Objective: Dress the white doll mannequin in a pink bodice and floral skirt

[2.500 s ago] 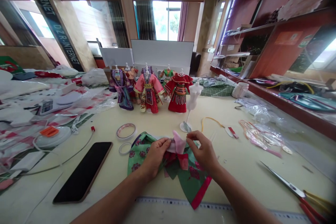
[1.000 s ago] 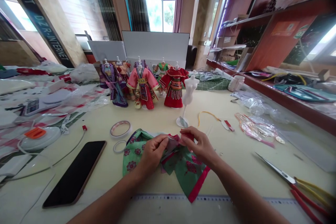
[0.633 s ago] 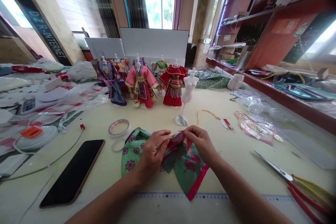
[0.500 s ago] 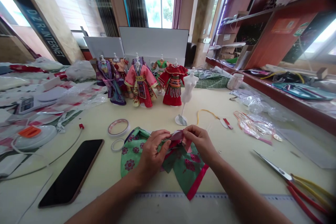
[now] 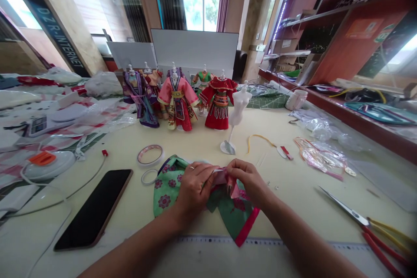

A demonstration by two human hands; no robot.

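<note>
A small green garment [image 5: 167, 186] with pink flowers and a bright pink edge lies on the table. My left hand [image 5: 195, 184] rests on it, fingers closed on the pink fabric strip at its middle. Thumb and fingertips of my right hand [image 5: 246, 178] pinch the same pink fabric [image 5: 232, 187] a little to the right. Behind the hands stands a white mannequin [image 5: 240, 106] on a round base. Part of the garment is hidden under my left hand.
Dressed dolls [image 5: 178, 100] stand at the back. A black phone [image 5: 94, 208] and tape rolls [image 5: 150, 155] lie left. Scissors [image 5: 358, 217], a yellow cord [image 5: 262, 138] and plastic bags [image 5: 321, 156] lie right. A ruler [image 5: 224, 240] runs along the front.
The view has shifted slightly, so most things appear further right. The pink strip between my hands is turned differently, and my left fingers lie flatter over it.
</note>
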